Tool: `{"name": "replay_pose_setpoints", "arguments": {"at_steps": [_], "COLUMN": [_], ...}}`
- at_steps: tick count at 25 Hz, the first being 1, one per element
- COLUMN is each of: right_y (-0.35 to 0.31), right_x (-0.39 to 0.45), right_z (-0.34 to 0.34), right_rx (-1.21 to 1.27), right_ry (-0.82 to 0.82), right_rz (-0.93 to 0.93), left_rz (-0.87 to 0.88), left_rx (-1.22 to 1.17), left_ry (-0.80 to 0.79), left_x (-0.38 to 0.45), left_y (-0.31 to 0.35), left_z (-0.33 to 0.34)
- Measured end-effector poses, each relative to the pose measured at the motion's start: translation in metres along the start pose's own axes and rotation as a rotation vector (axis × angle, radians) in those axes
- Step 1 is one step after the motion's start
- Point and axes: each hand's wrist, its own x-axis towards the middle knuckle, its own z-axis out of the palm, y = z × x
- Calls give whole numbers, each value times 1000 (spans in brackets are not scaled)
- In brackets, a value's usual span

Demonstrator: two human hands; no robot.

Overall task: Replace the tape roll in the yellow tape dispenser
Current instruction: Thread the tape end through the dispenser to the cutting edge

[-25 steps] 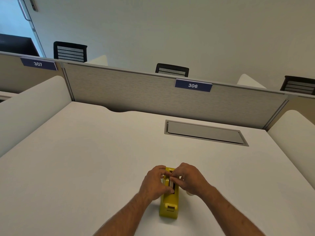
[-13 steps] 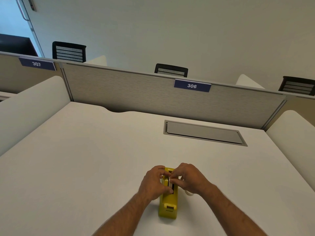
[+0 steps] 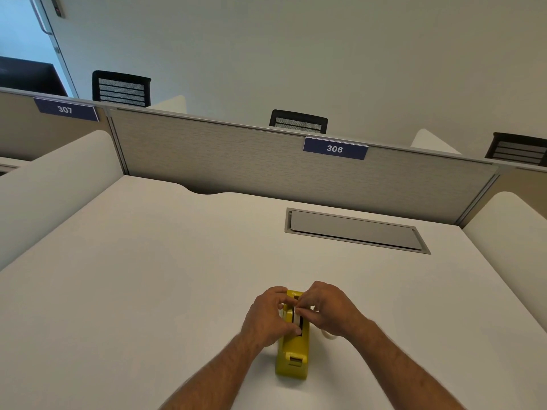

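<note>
Two hands: left hand [image 3: 268, 316], right hand [image 3: 328, 312], on yellow tape dispenser [image 3: 293, 350].

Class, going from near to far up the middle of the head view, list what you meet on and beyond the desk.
Yellow tape dispenser → both hands, left hand and right hand → grey cable hatch → partition sign 306 → black chair back.

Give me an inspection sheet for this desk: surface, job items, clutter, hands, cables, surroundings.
Surface: white desk, with a closed grey hatch set into it.
Job items: yellow tape dispenser lies on the desk; a pale tape roll shows partly under the right wrist.
Clutter: nothing seen.
Hands: left hand grips the dispenser's side; right hand pinches at its top slot.
Cables: nothing seen.
Surroundings: grey divider with signs 306 and 307; chair backs behind it.
</note>
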Motion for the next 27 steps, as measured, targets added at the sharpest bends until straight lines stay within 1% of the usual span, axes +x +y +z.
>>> {"name": "replay_pose_setpoints", "arguments": {"at_steps": [8,17,27], "right_y": [1,0,-1], "right_x": [0,0,0], "right_z": [1,-1,3], "right_rx": [-11,49,-17], "right_ry": [2,-16,27], "right_rz": [-14,14,-31], "left_rz": [3,16,10], "left_rx": [5,-22,-16], "left_ry": [-2,-8,3], "left_x": [0,-1,-2], "left_y": [1,1,1], "left_z": [-1,-2,-2]}}
